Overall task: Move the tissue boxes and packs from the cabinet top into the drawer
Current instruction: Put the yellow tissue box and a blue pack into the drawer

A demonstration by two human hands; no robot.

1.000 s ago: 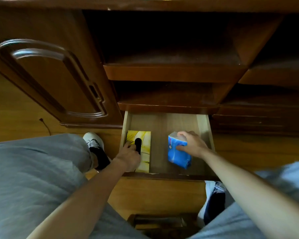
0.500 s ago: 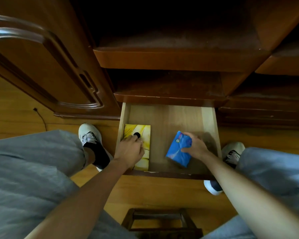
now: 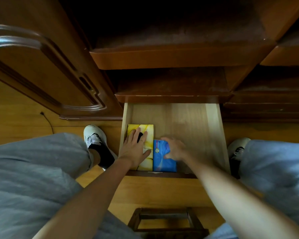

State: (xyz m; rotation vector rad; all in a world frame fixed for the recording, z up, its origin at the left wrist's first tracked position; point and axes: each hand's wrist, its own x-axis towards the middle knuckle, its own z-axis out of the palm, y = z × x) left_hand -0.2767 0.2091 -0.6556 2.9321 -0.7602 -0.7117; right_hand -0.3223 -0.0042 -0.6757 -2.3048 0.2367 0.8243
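The open pale-wood drawer (image 3: 212,128) sticks out from the bottom of the dark cabinet. A yellow tissue box (image 3: 148,135) lies flat in the drawer's front left corner. My left hand (image 3: 136,147) rests on top of it with straight fingers, covering part of its dark slot. A blue tissue pack (image 3: 163,161) lies flat right beside the box, touching its right edge. My right hand (image 3: 173,147) holds the pack's far right part with curled fingers.
The drawer's right half and back show bare wood. Dark shelves (image 3: 171,57) overhang the drawer. A cabinet door (image 3: 41,69) stands at the left. My knees and white shoes (image 3: 93,137) flank the drawer, and a small wooden stool (image 3: 164,221) sits below on the floor.
My right hand has carried the blue pack left and laid it flat against the yellow box. My left hand's fingers have flattened on the box. The camera has moved closer.
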